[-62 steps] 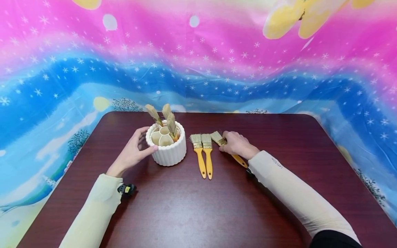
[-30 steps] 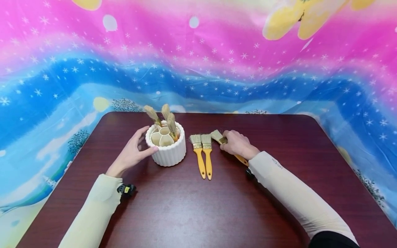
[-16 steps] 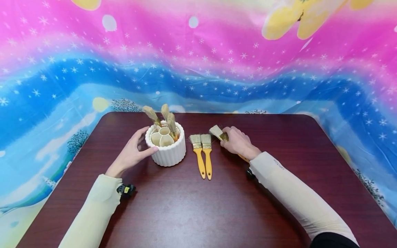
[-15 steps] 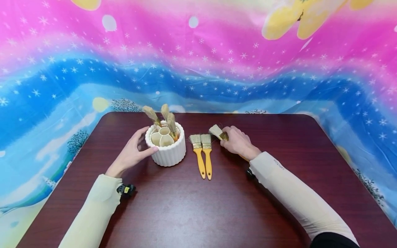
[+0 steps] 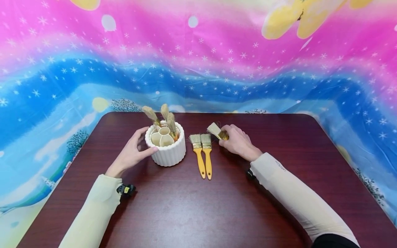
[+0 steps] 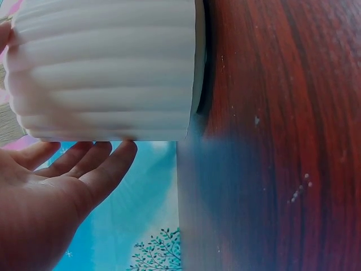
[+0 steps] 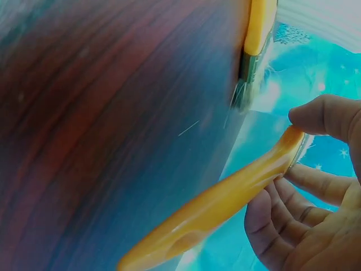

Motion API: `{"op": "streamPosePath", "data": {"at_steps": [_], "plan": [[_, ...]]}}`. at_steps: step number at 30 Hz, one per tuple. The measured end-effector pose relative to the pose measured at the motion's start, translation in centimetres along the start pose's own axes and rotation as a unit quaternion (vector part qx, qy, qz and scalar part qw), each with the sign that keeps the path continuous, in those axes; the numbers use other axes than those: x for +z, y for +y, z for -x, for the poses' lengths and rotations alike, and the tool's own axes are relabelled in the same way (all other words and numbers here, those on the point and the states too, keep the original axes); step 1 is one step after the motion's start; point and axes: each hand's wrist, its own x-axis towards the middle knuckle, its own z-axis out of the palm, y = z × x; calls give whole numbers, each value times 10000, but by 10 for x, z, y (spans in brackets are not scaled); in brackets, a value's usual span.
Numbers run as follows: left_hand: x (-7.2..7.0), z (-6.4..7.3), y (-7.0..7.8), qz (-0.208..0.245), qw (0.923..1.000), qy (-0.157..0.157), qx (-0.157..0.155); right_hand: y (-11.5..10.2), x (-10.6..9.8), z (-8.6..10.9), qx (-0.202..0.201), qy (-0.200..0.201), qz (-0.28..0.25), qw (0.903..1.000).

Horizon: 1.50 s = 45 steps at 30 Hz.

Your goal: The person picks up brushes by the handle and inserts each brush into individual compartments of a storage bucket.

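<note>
A white ribbed pot (image 5: 169, 156) with a divided inside stands on the table. Three paintbrushes poke bristles-up from its back and right compartments, one of them a leaning paintbrush (image 5: 150, 114). My left hand (image 5: 132, 150) holds the pot from the left, thumb at the front rim and fingers along the far side. Between thumb and fingers my right hand (image 5: 240, 142) pinches another paintbrush (image 5: 214, 130), bristles toward the left. The right wrist view shows its yellow handle (image 7: 214, 203) slanting down from the fingers. Two more paintbrushes, a left one (image 5: 198, 155) and a right one (image 5: 207, 155), lie side by side between pot and right hand.
Everything stands on a dark red-brown wooden table (image 5: 192, 210) with rounded far corners. Behind it hangs a pink and blue snowflake-patterned cloth (image 5: 198, 65). Several loose bristles and specks show on the tabletop.
The paintbrush in my right hand has come up off the table; its bristles have shifted up and slightly left, and its handle end has gone from head view. My left hand stays on the pot.
</note>
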Motion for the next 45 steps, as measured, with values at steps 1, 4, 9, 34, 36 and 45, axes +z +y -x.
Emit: {"op": "streamPosePath", "data": {"at_steps": [1, 4, 9, 34, 36, 45], "plan": [[0, 0, 0, -4, 10000, 3, -2, 0, 0, 0, -19, 32, -25, 10000], [0, 0, -1, -69, 10000, 31, -28, -2, -1, 1, -74, 114, -90, 9999], [0, 0, 0, -171, 9998, 72, -96, -4, -3, 3, -102, 251, -311, 9991], [2, 1, -1, 156, 9997, 129, -109, -28, -13, 11, -579, 775, -1100, 9892], [2, 0, -2, 146, 9997, 133, -107, -30, -14, 12, -622, 787, -1142, 9884], [1, 1, -1, 123, 9997, 135, -163, -37, -16, 11, -886, 890, -1334, 9831]]}}
